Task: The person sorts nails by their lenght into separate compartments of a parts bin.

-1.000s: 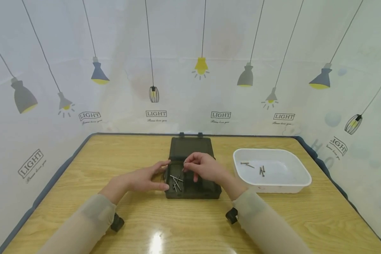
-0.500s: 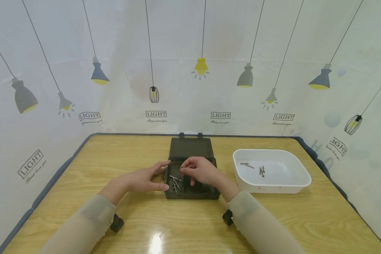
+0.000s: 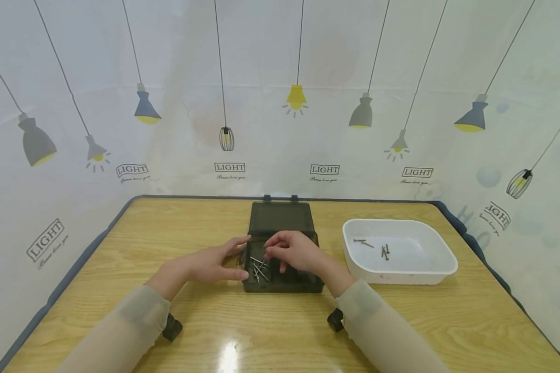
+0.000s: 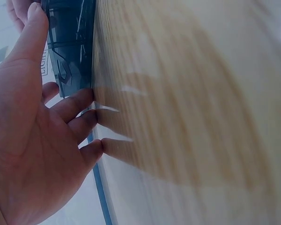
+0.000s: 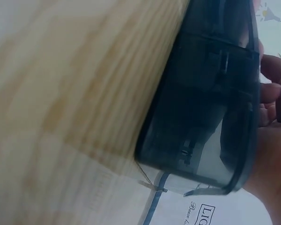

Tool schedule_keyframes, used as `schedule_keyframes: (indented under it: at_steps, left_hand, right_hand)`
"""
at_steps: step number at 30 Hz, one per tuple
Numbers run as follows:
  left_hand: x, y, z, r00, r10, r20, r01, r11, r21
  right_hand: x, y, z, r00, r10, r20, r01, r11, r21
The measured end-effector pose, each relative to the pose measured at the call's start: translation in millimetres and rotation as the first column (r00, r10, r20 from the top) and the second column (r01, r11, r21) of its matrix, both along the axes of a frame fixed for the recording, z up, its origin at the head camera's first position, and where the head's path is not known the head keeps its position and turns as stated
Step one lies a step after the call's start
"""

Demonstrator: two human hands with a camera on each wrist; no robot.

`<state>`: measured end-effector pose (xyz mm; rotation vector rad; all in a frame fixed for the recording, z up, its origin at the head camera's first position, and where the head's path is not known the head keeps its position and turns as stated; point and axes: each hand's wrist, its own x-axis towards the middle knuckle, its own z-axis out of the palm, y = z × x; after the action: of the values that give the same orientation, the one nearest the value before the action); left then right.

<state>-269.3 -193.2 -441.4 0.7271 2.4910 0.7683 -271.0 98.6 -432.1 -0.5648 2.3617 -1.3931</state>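
A dark translucent plastic box (image 3: 284,284) stands on the table with its lid (image 3: 281,216) folded back. Several slim metal pieces with small heads, like nails or screws (image 3: 260,269), lie crossed in its left compartment. My right hand (image 3: 296,251) is over that compartment, thumb and index finger bent close above the pile and slightly apart; nothing is clearly visible between them. My left hand (image 3: 210,263) rests against the box's left side, thumb by the front corner. In the left wrist view its other fingers (image 4: 75,105) spread down to the tabletop.
A white plastic tray (image 3: 429,270) stands right of the box, with several brownish metal pieces like nails or screws (image 3: 385,252) in it. The wooden table (image 3: 261,331) ends at a dark edge along a lamp-patterned curtain (image 3: 280,145).
My right hand has moved slightly left and down over the left compartment. The slim metal pieces there now lie differently, seemingly with one more among them. My left hand has stayed put.
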Motion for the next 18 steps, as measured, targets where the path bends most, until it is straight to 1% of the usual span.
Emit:
schedule_keyframes:
  at_steps: [3,5,8,11,14,18]
  left_hand:
    - [0.2,-0.3,0.1,1.000,0.000,-0.001,0.000,1.000,0.004]
    - [0.6,-0.3,-0.5,1.000,-0.001,0.000,0.001,1.000,0.010]
    - [0.7,0.0,-1.6,1.000,0.006,0.004,-0.006,1.000,0.017]
    - [0.6,0.4,-1.4,1.000,0.005,0.006,-0.005,1.000,0.021]
    - [1.0,0.1,0.0,1.000,-0.005,0.000,0.005,1.000,0.022]
    - [2.2,-0.4,1.3,1.000,-0.005,-0.001,0.005,1.000,0.016]
  right_hand:
    - [1.0,2.5,0.2,1.000,0.019,-0.020,-0.019,1.000,0.005]
    - [2.9,7.4,0.9,0.998,0.029,-0.049,-0.029,1.000,0.002]
    - [6.0,21.2,4.2,0.995,0.029,-0.093,-0.032,0.999,-0.039]
    - [9.0,44.4,12.5,0.996,0.014,-0.093,-0.020,0.998,-0.064]
    - [10.6,75.0,21.9,0.995,-0.017,-0.093,0.013,0.999,-0.046]
    - [12.6,120.6,31.4,0.986,-0.073,-0.150,0.073,0.997,-0.005]
